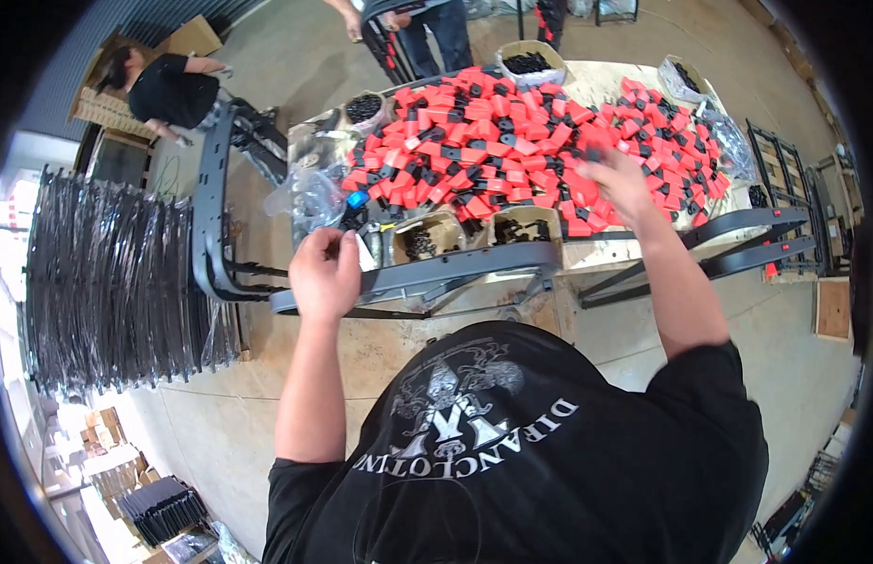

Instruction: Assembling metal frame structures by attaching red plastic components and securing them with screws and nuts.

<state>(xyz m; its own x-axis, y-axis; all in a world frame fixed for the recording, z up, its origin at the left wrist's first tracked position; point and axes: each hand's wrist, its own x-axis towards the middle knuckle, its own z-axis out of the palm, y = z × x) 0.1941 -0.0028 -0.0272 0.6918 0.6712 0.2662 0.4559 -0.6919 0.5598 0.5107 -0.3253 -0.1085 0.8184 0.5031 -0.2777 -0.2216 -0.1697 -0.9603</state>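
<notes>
My right hand [619, 184] is over a big heap of red-and-black plastic pieces [474, 141] on the table. Its fingers are closed around one red-and-black piece [596, 139], slightly smeared by motion. My left hand [326, 273] lies across the left end of a dark grey metal frame [455, 267] along the table's near edge. Its thumb and fingers are curled together, and whatever they hold is hidden. Two open boxes of small black parts [420, 242] stand just beyond the frame. A blue-topped object [358, 199] sits past my left hand.
Wrapped black frames [117, 282] stack at the left. Another dark frame [211, 188] stands upright beside the table. A person in black [173, 89] bends at the far left; another person's legs [436, 38] show behind the table. Black racks [784, 179] stand at the right.
</notes>
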